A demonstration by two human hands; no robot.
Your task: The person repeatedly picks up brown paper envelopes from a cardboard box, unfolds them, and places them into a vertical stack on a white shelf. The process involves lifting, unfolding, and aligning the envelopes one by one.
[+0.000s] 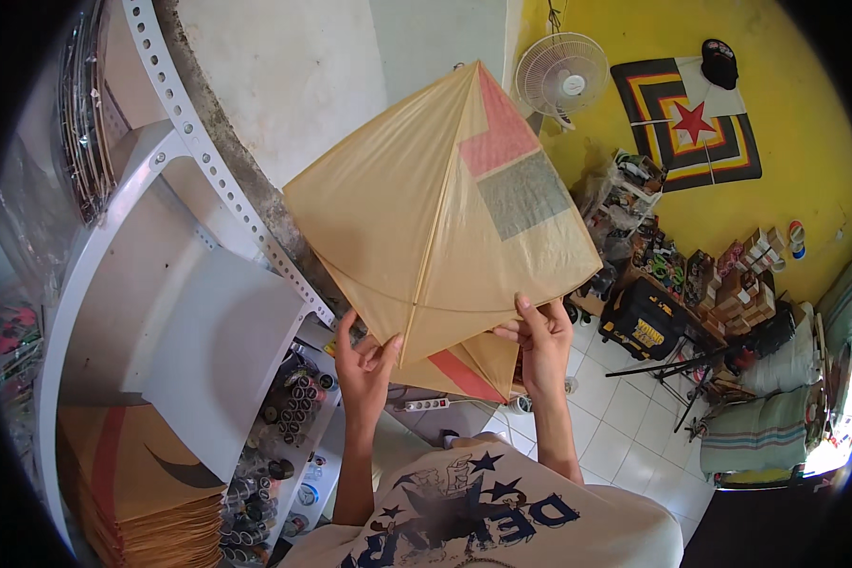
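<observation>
A large tan paper kite is held up in front of me, its thin spine and curved cross stick showing through the sheet. A pink patch and a grey patch lie on its right side. My left hand pinches the lower left edge between thumb and fingers. On the lower right edge, my right hand grips with the thumb on the near face and fingers behind. Below and behind it is another tan kite with a red stripe, partly hidden by the held one.
At left, a metal shelf bears a thick stack of tan kites. Lower shelves hold several spools. A wall fan and a patterned kite hang beyond. Boxes and a black case stand at right. A power strip lies below.
</observation>
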